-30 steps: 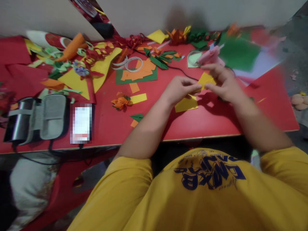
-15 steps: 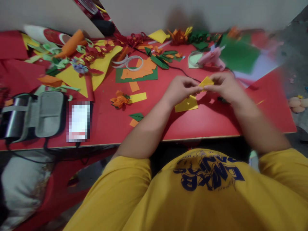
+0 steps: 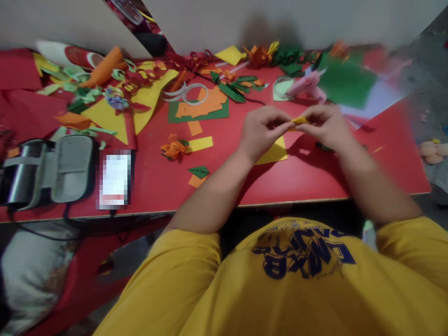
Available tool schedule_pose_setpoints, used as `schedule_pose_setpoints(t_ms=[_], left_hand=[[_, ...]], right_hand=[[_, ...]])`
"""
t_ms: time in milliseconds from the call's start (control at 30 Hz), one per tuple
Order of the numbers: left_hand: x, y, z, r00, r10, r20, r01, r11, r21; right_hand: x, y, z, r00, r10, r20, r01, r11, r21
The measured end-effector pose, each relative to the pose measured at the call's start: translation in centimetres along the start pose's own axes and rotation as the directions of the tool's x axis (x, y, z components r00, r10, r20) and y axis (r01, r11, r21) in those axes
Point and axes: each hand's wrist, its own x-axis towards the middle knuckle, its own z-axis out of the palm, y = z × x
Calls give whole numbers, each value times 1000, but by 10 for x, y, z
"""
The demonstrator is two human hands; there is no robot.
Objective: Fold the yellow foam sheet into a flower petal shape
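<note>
Since the earlier frame, both hands have drawn closer and the small yellow paper piece (image 3: 300, 121) now lies flatter, edge-on between them. Left hand (image 3: 263, 129) pinches its near end; right hand (image 3: 327, 127) is closed on the other end, fingertips almost meeting. A larger yellow sheet (image 3: 276, 151) lies just beneath the left hand on the red table (image 3: 308, 179). Bare table surface extends from the wrists to the near edge. A pink glue gun (image 3: 308, 86) sits beyond the hands, apart.
</note>
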Motion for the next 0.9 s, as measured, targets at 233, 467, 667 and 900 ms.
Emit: schedule_pose_setpoints(t_ms=[233,467,667,900], left_hand=[[-1,-12,6,999,31,-24,-32,998,-53],[-5,-6,14,999,-23,-31,20,995,-96],[-5,-12,16,989,-146,-18,139,968,-210],[-2,-11,17,981,-193,23,193,954,-231]], right_hand=[[6,15,-4,999,-12,-39,12,1000,2],[2,8,-1,1000,21,-17,-21,1000,-8],[-2,0,3,998,69,-7,-68,997,34],[-3,-6,3,993,116,-16,-116,993,26]])
